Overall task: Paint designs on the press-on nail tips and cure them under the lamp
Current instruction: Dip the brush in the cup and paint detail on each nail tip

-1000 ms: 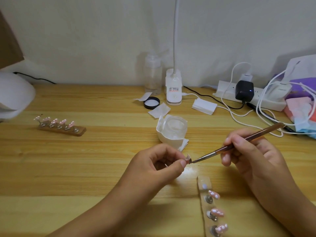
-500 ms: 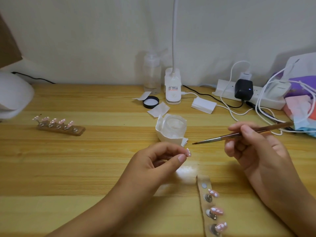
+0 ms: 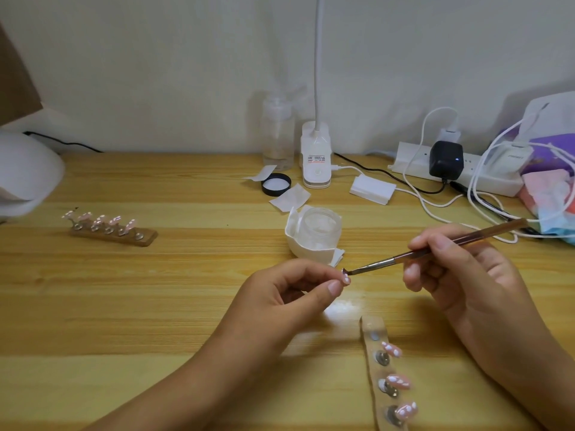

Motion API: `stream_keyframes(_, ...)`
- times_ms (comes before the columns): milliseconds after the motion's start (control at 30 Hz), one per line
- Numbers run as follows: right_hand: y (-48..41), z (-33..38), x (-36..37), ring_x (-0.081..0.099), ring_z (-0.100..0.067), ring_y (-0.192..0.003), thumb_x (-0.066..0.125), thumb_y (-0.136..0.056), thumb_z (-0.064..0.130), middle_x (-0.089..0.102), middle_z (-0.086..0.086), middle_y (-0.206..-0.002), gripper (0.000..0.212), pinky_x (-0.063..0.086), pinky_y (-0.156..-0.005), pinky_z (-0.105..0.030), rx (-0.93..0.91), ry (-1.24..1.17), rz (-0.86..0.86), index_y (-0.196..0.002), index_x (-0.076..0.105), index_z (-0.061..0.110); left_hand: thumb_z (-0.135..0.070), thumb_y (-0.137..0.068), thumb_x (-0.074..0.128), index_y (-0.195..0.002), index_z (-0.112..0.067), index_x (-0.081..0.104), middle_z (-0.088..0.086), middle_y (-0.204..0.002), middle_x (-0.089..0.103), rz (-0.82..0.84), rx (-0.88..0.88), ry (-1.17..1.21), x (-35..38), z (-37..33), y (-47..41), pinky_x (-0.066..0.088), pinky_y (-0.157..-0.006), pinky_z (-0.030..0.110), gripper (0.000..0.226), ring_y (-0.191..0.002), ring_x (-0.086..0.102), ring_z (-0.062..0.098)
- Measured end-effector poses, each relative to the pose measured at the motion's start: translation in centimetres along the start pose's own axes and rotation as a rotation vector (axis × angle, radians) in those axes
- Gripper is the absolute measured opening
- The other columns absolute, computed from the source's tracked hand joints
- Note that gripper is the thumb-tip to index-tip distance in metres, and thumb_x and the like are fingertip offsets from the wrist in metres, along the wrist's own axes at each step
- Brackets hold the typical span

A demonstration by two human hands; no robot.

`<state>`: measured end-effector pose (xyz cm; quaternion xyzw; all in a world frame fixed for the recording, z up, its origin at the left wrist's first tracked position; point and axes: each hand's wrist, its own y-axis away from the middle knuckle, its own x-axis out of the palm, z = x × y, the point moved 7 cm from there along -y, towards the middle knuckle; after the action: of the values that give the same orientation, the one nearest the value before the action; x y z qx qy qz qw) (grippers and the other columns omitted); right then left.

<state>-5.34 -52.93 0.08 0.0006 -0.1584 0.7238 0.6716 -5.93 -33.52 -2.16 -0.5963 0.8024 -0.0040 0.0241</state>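
Observation:
My left hand (image 3: 289, 293) pinches a small pink nail tip (image 3: 346, 279) between thumb and forefinger above the wooden desk. My right hand (image 3: 460, 275) grips a thin brown brush (image 3: 435, 248), its tip touching the top of that nail tip. A wooden holder strip (image 3: 371, 325) near the front edge carries three pink painted tips (image 3: 399, 382). A second holder (image 3: 118, 233) with several pink tips lies at the left. The white curing lamp (image 3: 28, 172) stands at the far left edge. A small open jar (image 3: 317, 225) wrapped in white paper sits just behind my hands.
Along the wall stand a clear bottle (image 3: 278, 135), a white desk lamp base (image 3: 315, 160), a black lid (image 3: 276, 184), a white power strip (image 3: 413, 164) with chargers and tangled cables, and a pile of coloured packets (image 3: 550, 188) at the right.
My right hand lifted the brush away from the nail tip toward the jar, then brought it back down; its tip now touches the nail tip again. The left hand stayed nearly still.

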Motion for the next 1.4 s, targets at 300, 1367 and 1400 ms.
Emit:
stream_keyframes(300, 0.1, -0.3, 0.4, 0.058, -0.012, -0.056, 0.082, -0.068, 0.053, 0.061, -0.002, -0.067, 0.034, 0.050, -0.058, -0.019, 0.022, 0.046, 0.044, -0.076, 0.071, 0.021, -0.036, -0.076, 0.067, -0.084, -0.030, 0.076, -0.015, -0.086, 0.074, -0.012, 0.003, 0.047, 0.0, -0.3, 0.0, 0.043, -0.065, 0.005, 0.013, -0.077, 0.062, -0.006)
stream_keyframes(1367, -0.3, -0.1, -0.6, 0.062, -0.014, -0.063, 0.047, -0.089, 0.016, 0.064, -0.003, -0.068, 0.030, 0.053, -0.062, -0.021, -0.046, -0.030, -0.020, -0.075, 0.073, 0.020, -0.038, -0.080, 0.066, -0.093, -0.033, 0.076, -0.009, -0.091, 0.075, 0.004, 0.000, -0.001, 0.1, -0.2, 0.2, 0.049, -0.080, 0.011, 0.018, -0.092, 0.068, 0.003)
stream_keyframes(1400, -0.3, -0.1, -0.6, 0.062, -0.015, -0.065, 0.047, -0.089, 0.016, 0.065, -0.004, -0.068, 0.029, 0.053, -0.064, -0.021, -0.048, -0.021, -0.014, -0.077, 0.073, 0.020, -0.038, -0.080, 0.066, -0.094, -0.034, 0.076, -0.009, -0.091, 0.075, 0.005, 0.000, -0.006, 0.1, -0.2, 0.2, 0.049, -0.080, 0.011, 0.018, -0.092, 0.068, 0.004)
